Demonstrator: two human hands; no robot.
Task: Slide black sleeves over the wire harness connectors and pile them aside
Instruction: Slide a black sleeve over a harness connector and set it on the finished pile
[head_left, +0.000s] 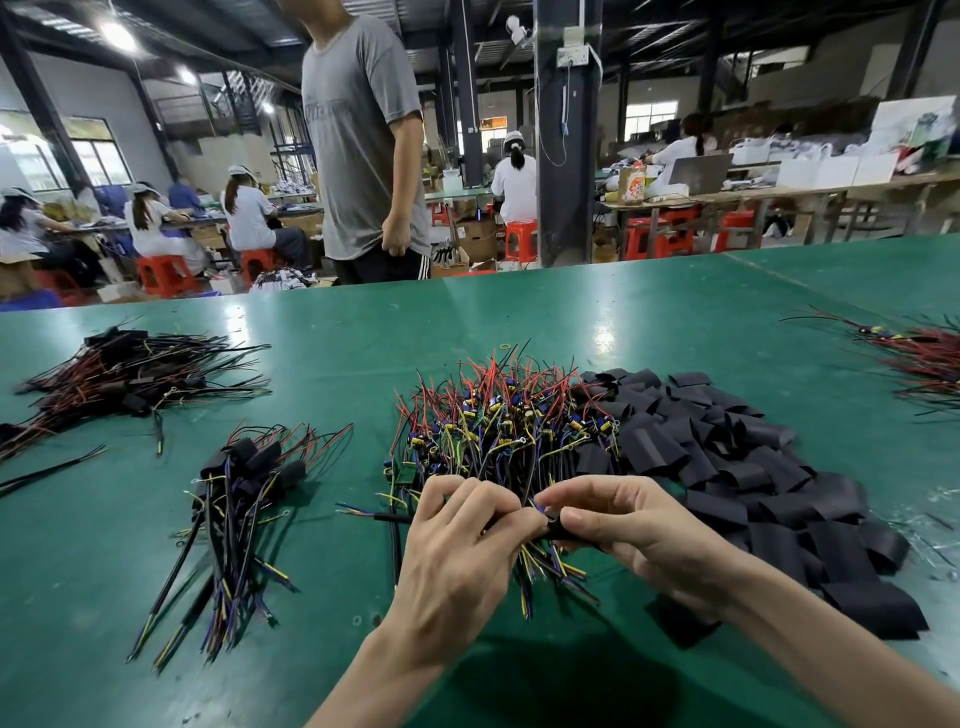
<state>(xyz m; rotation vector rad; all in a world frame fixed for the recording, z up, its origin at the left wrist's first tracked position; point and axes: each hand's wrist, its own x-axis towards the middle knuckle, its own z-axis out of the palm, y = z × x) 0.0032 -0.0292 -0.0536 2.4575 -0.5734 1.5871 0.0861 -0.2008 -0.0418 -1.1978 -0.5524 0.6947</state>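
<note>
While a wire harness (387, 517) is pinched in the left hand (457, 551), a black sleeve (555, 528) is gripped in the right hand (639, 535).

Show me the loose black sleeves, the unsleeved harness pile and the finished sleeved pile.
loose black sleeves (748, 457): head view, a flat sleeve in mid-heap.
unsleeved harness pile (509, 410): head view, tangled red wires at its middle.
finished sleeved pile (260, 457): head view, a black sleeve at its top.

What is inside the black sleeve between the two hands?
Blue wires of the wire harness enter the black sleeve, which the right hand pinches; the left hand grips the harness. The connector is hidden by sleeve and fingers.
</note>
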